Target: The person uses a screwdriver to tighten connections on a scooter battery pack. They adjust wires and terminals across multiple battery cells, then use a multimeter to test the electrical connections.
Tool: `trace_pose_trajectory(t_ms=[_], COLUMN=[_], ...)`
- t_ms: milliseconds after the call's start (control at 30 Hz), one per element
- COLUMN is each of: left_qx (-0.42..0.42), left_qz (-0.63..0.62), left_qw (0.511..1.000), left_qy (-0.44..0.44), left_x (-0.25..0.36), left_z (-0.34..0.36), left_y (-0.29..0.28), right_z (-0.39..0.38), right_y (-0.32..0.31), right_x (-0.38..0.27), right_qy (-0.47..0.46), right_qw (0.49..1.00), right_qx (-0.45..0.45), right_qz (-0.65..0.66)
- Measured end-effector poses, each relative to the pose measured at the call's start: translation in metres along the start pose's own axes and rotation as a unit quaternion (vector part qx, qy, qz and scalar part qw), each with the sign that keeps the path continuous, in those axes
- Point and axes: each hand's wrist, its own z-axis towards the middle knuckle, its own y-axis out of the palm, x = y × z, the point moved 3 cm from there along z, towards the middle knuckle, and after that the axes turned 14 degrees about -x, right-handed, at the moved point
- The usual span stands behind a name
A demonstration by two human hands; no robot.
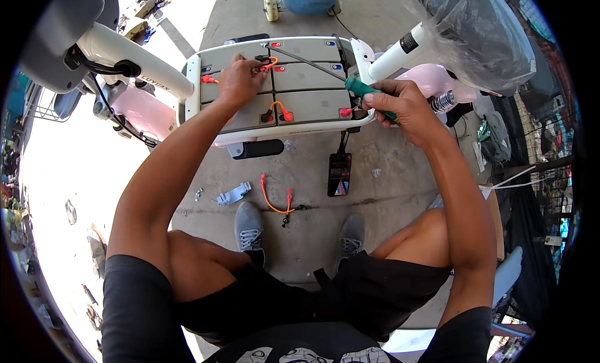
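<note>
Several grey battery blocks (303,110) sit side by side in a white frame (294,134) in front of me. My left hand (240,81) rests over the middle blocks, its fingertips closed at the end of a short orange cable (272,63). Gripped in my right hand (403,108) at the frame's right side is a screwdriver (359,88) with a green handle. Its long shaft slants up and left across the blocks, with the tip near a red terminal at the far row. A second orange cable (278,104) joins two terminals in the near row.
On the ground lie a loose orange cable (269,203), a grey-blue bracket (234,194) and small screws. A black phone-like device (339,174) hangs from the frame's near edge. White tubes (134,61) rise at both sides; clear plastic (478,38) covers the right one.
</note>
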Motion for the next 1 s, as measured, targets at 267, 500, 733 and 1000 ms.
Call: trace_pose_trajectory(t_ms=[267,500,733,1000], left_qx=[0.057,0.017,0.036,0.065], left_qz=[-0.014,-0.041,-0.054,-0.034], left_qw=[0.997,0.999,0.997,0.996], left_qy=[0.044,0.024,0.029,0.051], left_x=[-0.008,-0.013,-0.017,-0.016], left_z=[0.01,0.017,0.017,0.014], left_y=[0.009,0.012,0.015,0.018], right_z=[0.012,0.023,0.043,0.048], right_y=[0.003,0.007,0.013,0.016], right_x=[-0.007,-0.009,-0.001,-0.002], right_qy=[-0.007,-0.007,0.024,0.043], right_qw=[0.999,0.996,0.992,0.988], right_qx=[0.014,0.026,0.028,0.036], right_qz=[-0.039,-0.087,-0.12,-0.142])
